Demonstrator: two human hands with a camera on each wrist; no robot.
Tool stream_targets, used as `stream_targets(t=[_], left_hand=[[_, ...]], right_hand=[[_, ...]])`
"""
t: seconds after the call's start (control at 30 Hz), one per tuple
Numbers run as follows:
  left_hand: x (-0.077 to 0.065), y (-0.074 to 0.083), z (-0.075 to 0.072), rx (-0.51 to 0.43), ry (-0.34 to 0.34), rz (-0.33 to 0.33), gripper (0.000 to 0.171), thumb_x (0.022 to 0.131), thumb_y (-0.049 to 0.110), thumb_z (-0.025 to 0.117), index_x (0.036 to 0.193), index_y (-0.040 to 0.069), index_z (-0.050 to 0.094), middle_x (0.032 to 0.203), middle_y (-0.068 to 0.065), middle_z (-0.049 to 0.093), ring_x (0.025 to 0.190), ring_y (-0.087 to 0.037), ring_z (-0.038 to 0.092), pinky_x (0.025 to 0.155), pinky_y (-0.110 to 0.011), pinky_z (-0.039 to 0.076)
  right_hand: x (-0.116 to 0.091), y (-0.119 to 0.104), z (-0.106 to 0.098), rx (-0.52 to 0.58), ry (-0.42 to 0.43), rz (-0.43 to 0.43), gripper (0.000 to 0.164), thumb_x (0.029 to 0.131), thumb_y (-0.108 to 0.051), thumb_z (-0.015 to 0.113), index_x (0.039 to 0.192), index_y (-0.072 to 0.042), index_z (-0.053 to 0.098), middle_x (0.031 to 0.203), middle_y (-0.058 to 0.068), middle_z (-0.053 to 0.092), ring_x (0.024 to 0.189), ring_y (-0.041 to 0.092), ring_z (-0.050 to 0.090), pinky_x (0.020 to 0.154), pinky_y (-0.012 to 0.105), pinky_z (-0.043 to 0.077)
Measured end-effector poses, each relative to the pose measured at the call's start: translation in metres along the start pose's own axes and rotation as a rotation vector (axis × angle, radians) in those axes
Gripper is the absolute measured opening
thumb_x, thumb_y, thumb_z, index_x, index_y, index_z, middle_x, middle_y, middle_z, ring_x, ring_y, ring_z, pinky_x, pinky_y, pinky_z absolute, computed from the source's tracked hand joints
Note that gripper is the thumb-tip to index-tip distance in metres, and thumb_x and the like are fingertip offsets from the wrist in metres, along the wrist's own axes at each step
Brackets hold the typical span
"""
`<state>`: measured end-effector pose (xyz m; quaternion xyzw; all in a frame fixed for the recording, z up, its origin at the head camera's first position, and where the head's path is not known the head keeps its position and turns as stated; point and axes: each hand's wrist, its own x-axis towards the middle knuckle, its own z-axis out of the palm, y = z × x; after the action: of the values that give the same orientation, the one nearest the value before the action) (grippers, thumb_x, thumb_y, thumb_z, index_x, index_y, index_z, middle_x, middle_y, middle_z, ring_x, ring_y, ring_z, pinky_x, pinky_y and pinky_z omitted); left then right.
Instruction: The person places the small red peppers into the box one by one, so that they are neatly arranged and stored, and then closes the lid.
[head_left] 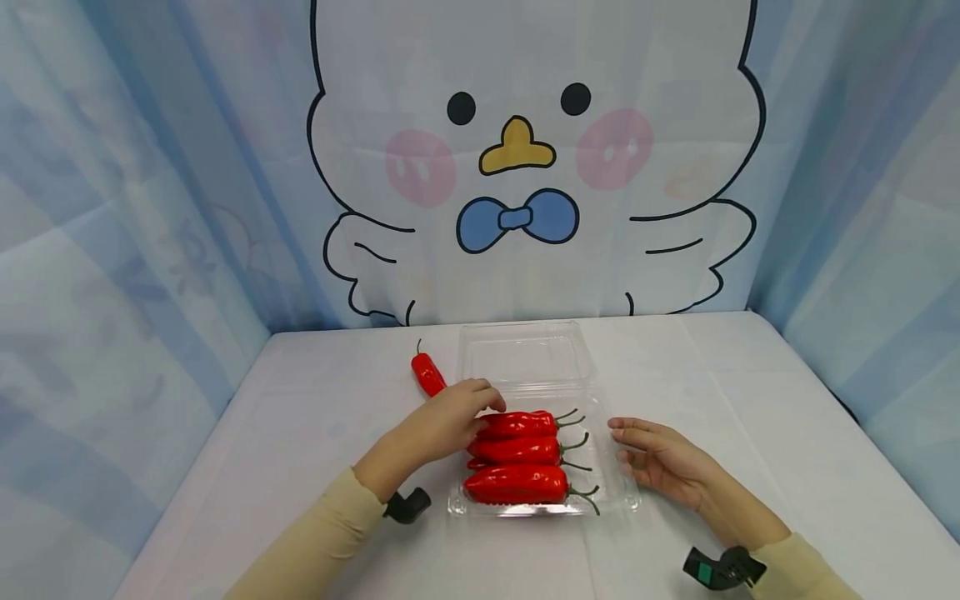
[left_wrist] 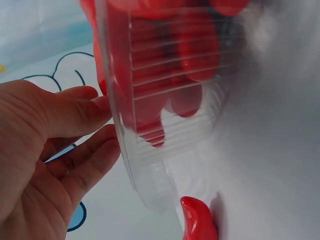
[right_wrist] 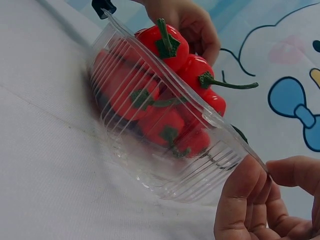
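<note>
A clear plastic clamshell box [head_left: 615, 492] stands on the white table, its lid [head_left: 525, 354] folded back. Inside lie several glossy red chili peppers [head_left: 517, 484], green stems pointing right. My left hand [head_left: 450, 421] reaches over the box's left edge, its bent fingers close to the tip of the farthest pepper. In the left wrist view its thumb and fingers [left_wrist: 90, 172] are parted at the rim. My right hand [right_wrist: 270, 205] pinches the box's right rim between thumb and fingers. One more red chili pepper [head_left: 428, 374] lies outside the box, partly behind my left hand.
Behind the table [head_left: 300, 433] hangs a pale blue curtain [head_left: 525, 275] with a cartoon bird on it. More curtain [head_left: 127, 275] runs along the left side. A black wrist camera [head_left: 407, 506] is strapped under my left wrist, and another [head_left: 724, 568] under my right.
</note>
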<state>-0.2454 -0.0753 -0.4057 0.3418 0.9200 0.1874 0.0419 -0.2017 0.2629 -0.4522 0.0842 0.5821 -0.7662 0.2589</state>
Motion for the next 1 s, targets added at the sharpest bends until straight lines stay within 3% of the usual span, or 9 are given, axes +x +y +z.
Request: stream_targets(t=[0.23,0.53,0.8,1.0], left_hand=[[-0.004,-0.007,-0.001,-0.01,0.014,-0.008,0.029,0.093,0.003,0.074,0.119,0.014,0.069,0.118,-0.003,0.069,0.109,-0.018,0.065,0.093,-0.029,0.059],[-0.003,-0.033,-0.005,-0.037,0.176,-0.02,0.024,0.097,-0.002,0.066,0.117,0.01,0.07,0.115,-0.005,0.071,0.107,-0.02,0.068,0.095,-0.034,0.059],[-0.001,-0.057,-0.015,-0.066,0.236,-0.162,0.022,0.099,-0.002,0.06,0.116,0.008,0.068,0.114,-0.008,0.07,0.097,-0.019,0.066,0.093,-0.035,0.06],[-0.002,-0.073,-0.014,-0.013,0.27,-0.253,0.018,0.097,0.001,0.065,0.114,0.005,0.068,0.11,-0.011,0.068,0.097,-0.024,0.065,0.091,-0.038,0.06]], right_hand=[[0.001,0.002,-0.002,0.004,0.008,0.0,0.023,0.105,-0.016,0.059,0.127,-0.01,0.057,0.105,-0.003,0.061,0.082,0.006,0.06,0.072,0.02,0.059],[0.002,0.002,-0.002,-0.001,0.01,-0.002,0.023,0.105,-0.017,0.06,0.127,-0.01,0.058,0.105,-0.003,0.061,0.082,0.006,0.061,0.071,0.02,0.059],[0.002,0.002,-0.002,0.0,0.008,-0.004,0.027,0.105,-0.017,0.06,0.13,-0.008,0.056,0.106,-0.003,0.062,0.083,0.006,0.06,0.072,0.02,0.059],[0.002,0.002,-0.002,0.001,0.01,0.0,0.027,0.105,-0.017,0.06,0.13,-0.008,0.056,0.107,-0.002,0.061,0.083,0.006,0.06,0.072,0.02,0.059]])
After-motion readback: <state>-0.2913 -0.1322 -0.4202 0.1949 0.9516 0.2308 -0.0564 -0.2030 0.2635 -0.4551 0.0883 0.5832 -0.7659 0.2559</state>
